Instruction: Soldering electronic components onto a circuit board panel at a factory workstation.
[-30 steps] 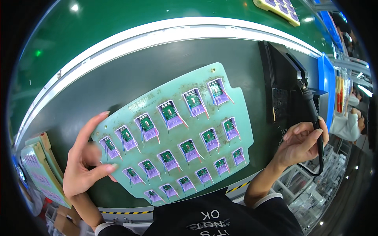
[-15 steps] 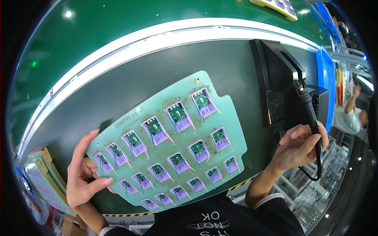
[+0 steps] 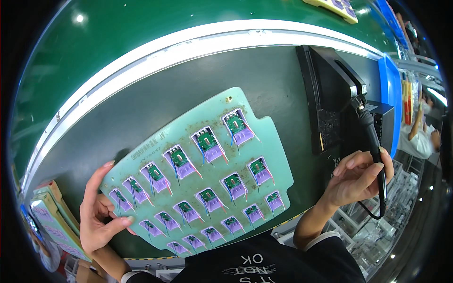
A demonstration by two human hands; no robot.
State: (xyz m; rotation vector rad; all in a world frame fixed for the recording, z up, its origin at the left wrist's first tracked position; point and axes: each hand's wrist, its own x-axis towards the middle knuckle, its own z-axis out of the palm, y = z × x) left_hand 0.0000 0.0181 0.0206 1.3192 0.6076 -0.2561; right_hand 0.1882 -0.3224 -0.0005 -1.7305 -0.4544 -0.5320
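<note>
left hand (image 3: 96, 227) grips a brown-specked, pale-green tray (image 3: 188, 189) of wired purple parts (image 3: 216, 154); right hand (image 3: 351, 185) holds a black soldering iron (image 3: 370, 132).

Flat pale-green panel (image 3: 217, 177) over dark grey-green surface (image 3: 165, 108); small green circuit boards (image 3: 206, 140) in its purple recesses. Left hand (image 3: 96, 224) at panel's left edge. Right of panel: right hand (image 3: 356, 181) around black pen-shaped soldering iron (image 3: 370, 129); angular black stand (image 3: 325, 94) behind hand, blue plastic bin (image 3: 390, 99) right of stand. Long white metal rail (image 3: 198, 40) behind panel.

Tray (image 3: 270, 141) in left fingers (image 3: 96, 180), iron (image 3: 369, 129) in right fingers (image 3: 370, 176)
</note>
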